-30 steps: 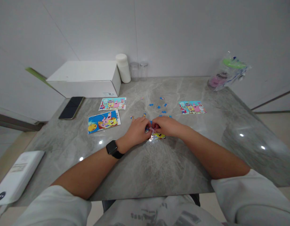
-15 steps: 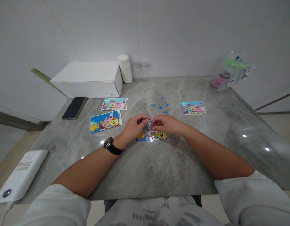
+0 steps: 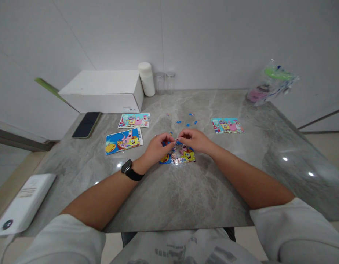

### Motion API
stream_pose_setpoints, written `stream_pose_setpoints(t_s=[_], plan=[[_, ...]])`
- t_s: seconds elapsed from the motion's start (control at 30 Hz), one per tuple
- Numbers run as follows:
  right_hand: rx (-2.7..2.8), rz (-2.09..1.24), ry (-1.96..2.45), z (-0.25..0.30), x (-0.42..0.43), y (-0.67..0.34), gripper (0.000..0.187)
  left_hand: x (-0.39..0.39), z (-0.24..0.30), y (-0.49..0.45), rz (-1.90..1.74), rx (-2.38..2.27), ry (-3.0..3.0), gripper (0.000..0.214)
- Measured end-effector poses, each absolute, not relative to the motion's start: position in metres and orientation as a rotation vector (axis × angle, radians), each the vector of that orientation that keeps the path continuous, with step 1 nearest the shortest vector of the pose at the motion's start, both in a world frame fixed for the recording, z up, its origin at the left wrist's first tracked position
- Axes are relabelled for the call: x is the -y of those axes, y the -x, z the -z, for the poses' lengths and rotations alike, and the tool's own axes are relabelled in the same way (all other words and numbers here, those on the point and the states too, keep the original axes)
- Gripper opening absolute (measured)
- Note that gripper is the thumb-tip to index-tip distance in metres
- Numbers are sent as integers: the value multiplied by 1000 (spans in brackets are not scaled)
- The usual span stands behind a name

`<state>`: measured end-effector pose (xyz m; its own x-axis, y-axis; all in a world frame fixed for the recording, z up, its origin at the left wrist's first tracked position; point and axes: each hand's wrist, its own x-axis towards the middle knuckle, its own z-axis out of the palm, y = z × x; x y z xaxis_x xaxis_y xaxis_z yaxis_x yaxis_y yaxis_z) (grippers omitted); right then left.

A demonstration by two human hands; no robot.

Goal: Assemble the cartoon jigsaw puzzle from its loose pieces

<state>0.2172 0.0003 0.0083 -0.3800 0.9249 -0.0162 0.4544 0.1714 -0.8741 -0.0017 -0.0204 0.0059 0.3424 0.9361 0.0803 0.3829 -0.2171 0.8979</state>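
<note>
A small cartoon jigsaw puzzle (image 3: 183,157) lies partly assembled on the grey marble table (image 3: 186,190). My left hand (image 3: 158,146), with a black watch on its wrist, rests at the puzzle's upper left edge with fingers pinched. My right hand (image 3: 193,140) hovers over the puzzle's top edge, fingers also pinched. The two fingertips nearly meet at a tiny blue puzzle piece (image 3: 177,141). Several loose blue pieces (image 3: 186,124) lie scattered just beyond the hands.
Two picture cards (image 3: 124,140) (image 3: 134,120) lie left of the hands, a third card (image 3: 227,125) to the right. A phone (image 3: 86,124), white box (image 3: 103,91), white canister (image 3: 146,79), two jars (image 3: 165,82), a plastic bag (image 3: 271,82) and a white device (image 3: 21,205) ring the table.
Both hands have lifted back off the puzzle toward its far edge, uncovering more of it. The fingertips now pinch together at a small piece above the puzzle's top edge.
</note>
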Motion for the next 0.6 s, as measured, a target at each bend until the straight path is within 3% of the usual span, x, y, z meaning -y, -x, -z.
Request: stream_pose_setpoints(t_s=[0.37,0.6], plan=[[1825,-1366,1304,-5,1,-218,28,26,-8,2,-827,-1088,-2072,31],[1888,-1362,1343,-9,0,-219,24,23,-5,7,-758,-1152,-2309,23]])
